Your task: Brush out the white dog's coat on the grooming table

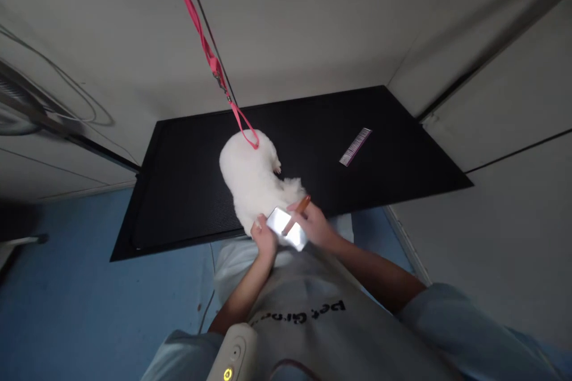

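Note:
A small white dog (250, 175) is on the black tabletop (322, 143), near its front edge. A thin pink leash (199, 30) comes down from above and ends in a loop at the dog's far end. My right hand (318, 227) is closed round the orange-brown handle of a slicker brush (292, 237). The brush's bright rectangular head is against the dog's near end. Beside the head, my left hand (264, 239) has its fingers bent against the white fur, thumb by the brush's corner. Some left fingers are hidden.
A metal comb (356, 146) with a purple edge lies on the tabletop to the right. Pale walls stand behind and to the right. Cables (67, 74) hang at the left. A white device with a yellow light (235, 354) is close below the camera.

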{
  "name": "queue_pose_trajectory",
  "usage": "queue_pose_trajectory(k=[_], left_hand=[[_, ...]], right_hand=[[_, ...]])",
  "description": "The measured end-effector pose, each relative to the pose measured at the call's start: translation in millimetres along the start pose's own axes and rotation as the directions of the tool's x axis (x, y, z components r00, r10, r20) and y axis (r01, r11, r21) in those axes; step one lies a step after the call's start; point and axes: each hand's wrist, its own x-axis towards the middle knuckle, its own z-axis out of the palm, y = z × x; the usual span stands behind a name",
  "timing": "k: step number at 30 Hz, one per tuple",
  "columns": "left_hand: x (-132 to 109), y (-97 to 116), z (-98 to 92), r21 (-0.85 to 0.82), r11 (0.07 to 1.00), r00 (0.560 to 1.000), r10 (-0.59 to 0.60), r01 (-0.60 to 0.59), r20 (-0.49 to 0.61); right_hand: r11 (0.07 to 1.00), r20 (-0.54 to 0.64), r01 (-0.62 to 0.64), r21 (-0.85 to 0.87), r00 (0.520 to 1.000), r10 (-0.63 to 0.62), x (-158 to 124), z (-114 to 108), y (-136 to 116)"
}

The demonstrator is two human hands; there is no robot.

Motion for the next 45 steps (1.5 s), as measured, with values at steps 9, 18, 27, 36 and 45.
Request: queue_pose_trajectory(k=[9, 18, 27, 36, 45], left_hand=[[-1, -2, -0.3, 0.116, 0.993, 1.000, -0.001, -0.002, 0.030], [2, -10, -10.8, 0.064, 0.996, 0.991, 0.061, -0.069, 0.120], [-4, -20, -22.0, -0.142, 0.988, 0.956, -0.008, 0.052, 0.292], [6, -23, -24.1, -0.108, 0.991, 0.929, 0.113, -0.080, 0.352], [5, -24, -23.1, -0.113, 0.980, 0.909, 0.193, -0.163, 0.368]], right_hand=[[0.998, -0.087, -0.059, -0.013, 0.995, 0.058, -8, 1, 10], [0.998, -0.105, -0.067, 0.003, 0.992, 0.067, -13, -3, 19], [1.000, -0.152, 0.002, -0.007, 0.988, -0.003, 12, -8, 11], [0.985, 0.071, 0.118, -0.122, 0.991, -0.110, 27, 1, -9], [0.928, 0.164, 0.187, -0.323, 0.977, -0.140, 41, 0, -34]])
